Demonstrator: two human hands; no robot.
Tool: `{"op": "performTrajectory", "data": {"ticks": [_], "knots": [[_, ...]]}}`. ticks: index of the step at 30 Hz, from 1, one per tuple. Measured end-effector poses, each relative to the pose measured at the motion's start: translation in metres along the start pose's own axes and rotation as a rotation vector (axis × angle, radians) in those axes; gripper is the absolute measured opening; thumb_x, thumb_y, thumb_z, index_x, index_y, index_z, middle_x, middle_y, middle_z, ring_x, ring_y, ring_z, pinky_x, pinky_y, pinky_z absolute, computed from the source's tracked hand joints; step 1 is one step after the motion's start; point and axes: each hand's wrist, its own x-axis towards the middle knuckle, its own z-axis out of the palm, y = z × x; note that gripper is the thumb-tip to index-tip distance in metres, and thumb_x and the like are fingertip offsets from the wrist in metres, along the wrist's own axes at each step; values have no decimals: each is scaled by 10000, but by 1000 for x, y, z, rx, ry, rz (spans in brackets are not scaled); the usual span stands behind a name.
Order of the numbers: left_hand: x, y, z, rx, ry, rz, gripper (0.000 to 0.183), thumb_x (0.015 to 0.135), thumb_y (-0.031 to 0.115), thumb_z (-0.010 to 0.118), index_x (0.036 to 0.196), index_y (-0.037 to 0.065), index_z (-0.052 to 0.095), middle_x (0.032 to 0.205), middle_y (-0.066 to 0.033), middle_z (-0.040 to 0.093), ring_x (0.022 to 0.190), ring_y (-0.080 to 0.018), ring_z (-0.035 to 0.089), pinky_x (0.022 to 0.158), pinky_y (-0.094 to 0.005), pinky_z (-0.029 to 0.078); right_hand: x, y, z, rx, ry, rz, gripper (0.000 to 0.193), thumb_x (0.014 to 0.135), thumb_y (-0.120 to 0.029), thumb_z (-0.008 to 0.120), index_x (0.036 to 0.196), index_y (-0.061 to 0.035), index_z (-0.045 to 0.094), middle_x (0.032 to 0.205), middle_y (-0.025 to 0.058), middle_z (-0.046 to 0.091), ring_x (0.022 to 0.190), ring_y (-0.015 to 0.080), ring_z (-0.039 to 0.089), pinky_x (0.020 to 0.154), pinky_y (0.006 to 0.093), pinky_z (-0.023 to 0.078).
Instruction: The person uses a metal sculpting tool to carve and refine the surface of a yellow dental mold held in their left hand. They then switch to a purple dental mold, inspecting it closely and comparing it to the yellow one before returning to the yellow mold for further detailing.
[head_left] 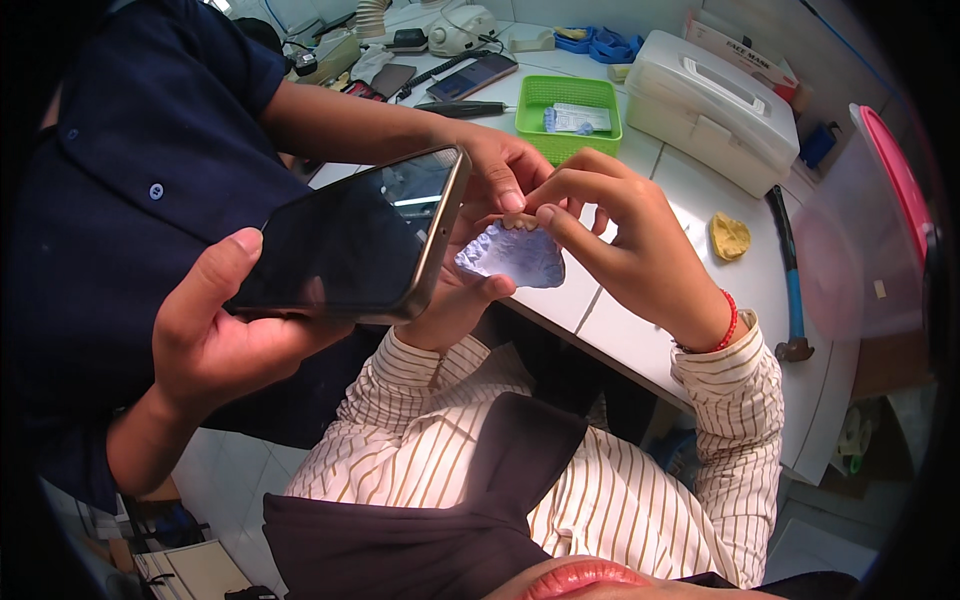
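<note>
My left hand (440,318) is closed round a pale blue plaster dental cast (525,262), its thumb on the near edge. At the cast's far edge sits a small tooth-coloured dental bridge (518,221). My right hand (635,235) comes from the right, thumb and index finger pinched at the bridge. A co-worker's hand (500,160) reaches in from the left, its fingertips beside mine at the same spot. The co-worker's other hand (215,330) holds a large dark phone (350,240), which partly covers my left hand and wrist.
On the white table (640,330) stand a green basket (570,85) and a translucent lidded box (715,110). To the right lie a yellow cast (729,237) and a blue-handled hammer (790,270). Another phone (472,76) and a black handpiece (465,108) lie farther back.
</note>
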Motion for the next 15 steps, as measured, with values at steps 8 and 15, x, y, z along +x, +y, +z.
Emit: {"op": "performTrajectory", "data": {"ticks": [8,15], "knots": [[17,18,1,-73,0,112,807,771,273,735,1381,10,276,1286,-140,443,1196,-233,455,976,-320,448,-1,-8,-42,-135,138,-41,203,892,-205,596,1014,-58,664,913,37,603,795,113,567,625,239,426],[10,9,-42,-187,137,97,705,831,127,672,1368,-71,261,1386,-191,375,1284,-300,388,1015,-311,451,-54,-50,-145,-236,516,-262,215,929,-224,534,952,-40,642,821,59,619,758,142,595,648,261,460]]}}
